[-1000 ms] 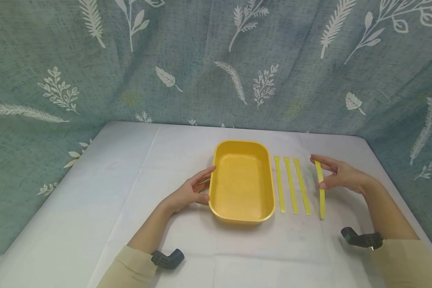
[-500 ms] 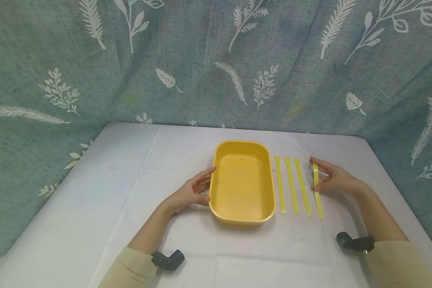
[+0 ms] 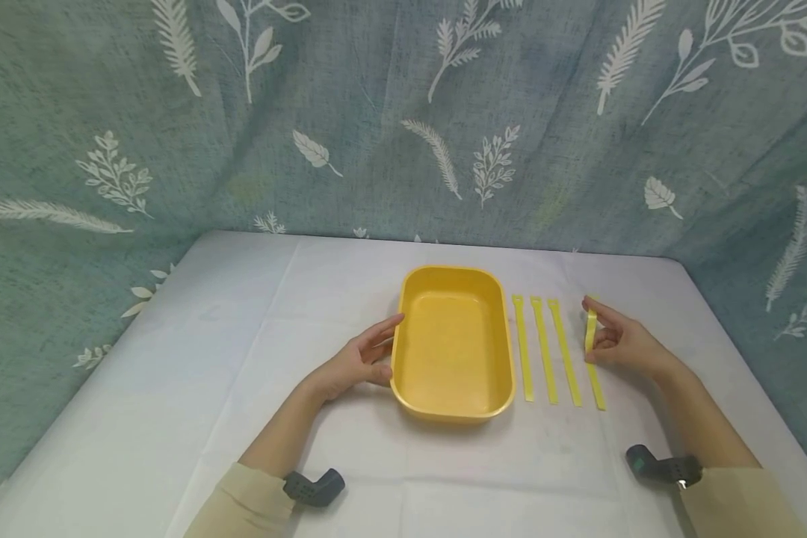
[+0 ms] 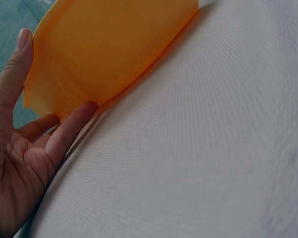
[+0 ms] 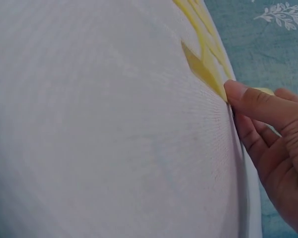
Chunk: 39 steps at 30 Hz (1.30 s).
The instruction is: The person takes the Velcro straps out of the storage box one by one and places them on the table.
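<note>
In the head view my left hand (image 3: 353, 362) rests against the left wall of a yellow plastic tray (image 3: 452, 351), fingertips at the rim. The left wrist view shows that hand's fingers loosely spread along the tray's outer side (image 4: 109, 49). My right hand (image 3: 628, 344) pinches a flat yellow cable strap (image 3: 595, 385) between thumb and fingers, right of the tray. This strap bows up in the middle, its near end low at the tablecloth; the fingers partly hide its far end. Beside it lie several matching straps (image 3: 543, 351) with wider slotted heads, side by side.
A white cloth (image 3: 296, 299) covers the table, with a crease across its front part. Behind and at both sides hangs a green-blue curtain (image 3: 350, 112) with white leaf prints. Each wrist wears a dark camera mount (image 3: 314, 487).
My right hand has moved slightly left with its strap, bringing it nearer the row, and the strap now bends between the fingers. My left hand and the tray stay put.
</note>
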Each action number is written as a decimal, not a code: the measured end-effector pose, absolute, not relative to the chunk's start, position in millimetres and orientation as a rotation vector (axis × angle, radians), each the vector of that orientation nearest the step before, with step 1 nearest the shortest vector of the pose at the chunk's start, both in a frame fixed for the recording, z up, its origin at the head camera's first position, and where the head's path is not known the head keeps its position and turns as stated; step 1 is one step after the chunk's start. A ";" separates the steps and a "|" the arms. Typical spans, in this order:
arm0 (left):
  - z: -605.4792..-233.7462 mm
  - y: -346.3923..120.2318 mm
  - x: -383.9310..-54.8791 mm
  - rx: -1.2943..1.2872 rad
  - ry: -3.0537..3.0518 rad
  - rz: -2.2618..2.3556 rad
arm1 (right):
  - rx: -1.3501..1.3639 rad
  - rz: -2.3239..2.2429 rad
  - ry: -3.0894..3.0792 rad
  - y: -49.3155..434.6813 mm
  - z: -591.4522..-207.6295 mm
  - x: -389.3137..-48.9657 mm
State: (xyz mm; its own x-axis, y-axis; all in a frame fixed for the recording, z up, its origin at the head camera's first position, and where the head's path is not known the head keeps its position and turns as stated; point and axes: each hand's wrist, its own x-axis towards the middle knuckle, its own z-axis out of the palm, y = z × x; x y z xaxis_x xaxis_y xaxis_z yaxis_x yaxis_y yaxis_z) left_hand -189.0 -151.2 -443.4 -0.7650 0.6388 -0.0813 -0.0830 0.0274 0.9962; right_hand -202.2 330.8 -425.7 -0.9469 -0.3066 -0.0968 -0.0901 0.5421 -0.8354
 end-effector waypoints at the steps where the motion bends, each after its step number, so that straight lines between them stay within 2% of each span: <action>1: -443.6 -151.2 -189.1 0.563 1.789 1.791 | -0.338 -1.346 2.569 330.9 -426.2 -201.9; 15: -441.9 -150.3 -189.3 0.570 1.797 1.787 | -0.205 -1.023 2.716 327.7 -421.5 -199.1; 27: -442.3 -150.1 -196.0 0.600 1.805 1.778 | -0.092 -1.117 2.704 334.4 -419.1 -196.5; 34: -439.1 -155.8 -192.4 0.551 1.804 1.770 | -0.207 -1.299 2.654 320.6 -405.8 -183.6; 39: -431.9 -155.6 -187.7 0.551 1.882 1.724 | -0.401 -1.363 2.695 306.7 -403.8 -173.4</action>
State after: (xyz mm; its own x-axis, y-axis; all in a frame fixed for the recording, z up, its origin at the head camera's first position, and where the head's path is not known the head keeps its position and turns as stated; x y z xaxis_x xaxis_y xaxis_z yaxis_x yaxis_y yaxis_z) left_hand -187.7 -155.6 -431.9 -0.7795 0.6176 -0.1051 -0.0507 0.1051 0.9932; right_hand -173.4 306.7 -403.8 -0.9609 -0.2749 0.0339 -0.1902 0.5658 -0.8023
